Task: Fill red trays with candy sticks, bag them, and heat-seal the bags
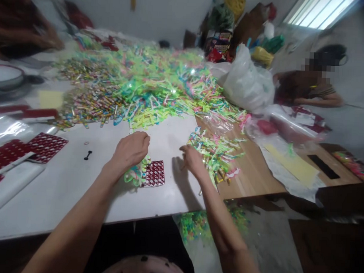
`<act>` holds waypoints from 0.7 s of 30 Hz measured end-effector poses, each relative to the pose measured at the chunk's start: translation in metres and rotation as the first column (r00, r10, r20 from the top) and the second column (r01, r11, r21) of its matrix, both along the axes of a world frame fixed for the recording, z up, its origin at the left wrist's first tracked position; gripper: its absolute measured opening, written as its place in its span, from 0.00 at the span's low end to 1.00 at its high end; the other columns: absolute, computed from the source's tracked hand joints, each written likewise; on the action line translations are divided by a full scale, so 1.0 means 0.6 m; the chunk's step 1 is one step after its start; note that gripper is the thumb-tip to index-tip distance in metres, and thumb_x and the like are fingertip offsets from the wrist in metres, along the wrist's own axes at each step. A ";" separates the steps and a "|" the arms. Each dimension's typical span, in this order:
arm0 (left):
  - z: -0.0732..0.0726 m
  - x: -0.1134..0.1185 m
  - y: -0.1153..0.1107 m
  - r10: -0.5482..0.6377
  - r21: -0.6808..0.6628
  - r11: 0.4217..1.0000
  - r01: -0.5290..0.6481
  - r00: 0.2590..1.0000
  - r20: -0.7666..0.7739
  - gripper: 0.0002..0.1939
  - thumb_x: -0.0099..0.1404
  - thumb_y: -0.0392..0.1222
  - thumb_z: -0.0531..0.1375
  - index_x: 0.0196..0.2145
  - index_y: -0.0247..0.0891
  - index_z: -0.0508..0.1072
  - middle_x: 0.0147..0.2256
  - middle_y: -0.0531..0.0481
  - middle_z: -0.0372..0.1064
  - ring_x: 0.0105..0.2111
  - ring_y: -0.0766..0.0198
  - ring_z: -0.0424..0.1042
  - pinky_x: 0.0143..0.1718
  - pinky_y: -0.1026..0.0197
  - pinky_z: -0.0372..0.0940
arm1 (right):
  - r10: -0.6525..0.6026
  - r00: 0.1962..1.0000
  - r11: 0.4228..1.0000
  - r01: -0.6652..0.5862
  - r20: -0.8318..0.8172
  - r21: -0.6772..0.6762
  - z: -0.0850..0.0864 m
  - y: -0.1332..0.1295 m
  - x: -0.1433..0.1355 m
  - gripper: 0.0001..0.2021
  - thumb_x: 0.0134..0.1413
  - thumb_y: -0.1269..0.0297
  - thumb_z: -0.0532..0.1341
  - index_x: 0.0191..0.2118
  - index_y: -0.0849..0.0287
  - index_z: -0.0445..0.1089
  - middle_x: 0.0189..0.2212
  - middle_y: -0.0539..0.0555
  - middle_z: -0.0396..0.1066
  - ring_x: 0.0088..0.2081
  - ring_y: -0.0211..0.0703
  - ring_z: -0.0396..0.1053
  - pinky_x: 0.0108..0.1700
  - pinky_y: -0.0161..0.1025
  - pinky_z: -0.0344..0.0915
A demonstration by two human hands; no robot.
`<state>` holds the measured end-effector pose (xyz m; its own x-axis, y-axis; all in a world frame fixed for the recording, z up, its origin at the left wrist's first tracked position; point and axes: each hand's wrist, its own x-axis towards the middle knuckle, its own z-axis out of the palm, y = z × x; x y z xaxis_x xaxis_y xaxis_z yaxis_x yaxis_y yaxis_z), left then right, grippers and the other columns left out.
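Note:
My left hand (132, 148) is closed, fingers pressed together, above green and clear pieces (134, 175) at the left side of a small red perforated card (155, 173). Whatever it may hold is too small to name. The card lies flat on the white table (108, 197). To the right, my right hand (191, 157) hovers over the table with its index finger stretched out and its fingers apart, beside a pile of green, white and pink strips (217, 147). Nothing shows between its fingers.
A large heap of bright strips (160, 80) and small printed tubes (93, 99) covers the back. Red perforated cards (46, 147) and a small black piece (87, 155) lie left. A white plastic bag (248, 83) stands back right. Two other people sit at the sides.

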<state>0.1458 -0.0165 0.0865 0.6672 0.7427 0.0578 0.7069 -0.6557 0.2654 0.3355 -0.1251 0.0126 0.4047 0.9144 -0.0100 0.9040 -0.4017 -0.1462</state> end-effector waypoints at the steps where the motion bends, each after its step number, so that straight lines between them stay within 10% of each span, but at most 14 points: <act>1: 0.000 0.000 0.000 0.005 0.004 1.000 -0.005 1.000 0.002 0.20 0.68 0.43 0.41 0.41 0.37 0.71 0.43 0.41 0.72 0.44 0.50 0.70 0.42 0.52 0.62 | -0.075 0.993 0.997 0.075 0.092 -0.001 0.006 -0.007 0.028 0.19 0.58 0.79 0.49 0.52 0.62 0.66 0.49 0.63 0.66 0.48 0.49 0.66 0.44 0.39 0.62; 6: -0.002 -0.001 0.000 0.013 0.015 1.000 -0.013 0.999 -0.030 0.20 0.68 0.44 0.41 0.40 0.37 0.71 0.42 0.42 0.72 0.44 0.52 0.71 0.43 0.54 0.62 | -0.101 0.958 0.984 0.136 0.267 -0.115 0.014 -0.003 0.071 0.17 0.58 0.79 0.47 0.45 0.67 0.70 0.49 0.69 0.64 0.51 0.57 0.61 0.46 0.46 0.61; 14: 0.004 0.003 -0.009 0.049 0.034 0.998 -0.047 0.996 -0.070 0.21 0.68 0.45 0.39 0.37 0.38 0.70 0.41 0.42 0.73 0.43 0.51 0.71 0.42 0.53 0.62 | 0.287 0.954 0.957 -0.282 0.084 -0.067 0.010 0.129 -0.074 0.13 0.59 0.76 0.52 0.41 0.66 0.72 0.41 0.62 0.71 0.47 0.49 0.65 0.50 0.43 0.59; 21: 0.002 -0.004 -0.006 0.044 0.009 0.999 -0.044 0.999 -0.021 0.20 0.68 0.44 0.39 0.36 0.38 0.69 0.40 0.42 0.72 0.42 0.53 0.71 0.42 0.54 0.62 | 0.147 0.985 0.986 -0.139 0.085 -0.091 -0.002 0.119 0.013 0.13 0.58 0.77 0.52 0.44 0.66 0.70 0.45 0.65 0.69 0.47 0.48 0.68 0.46 0.39 0.63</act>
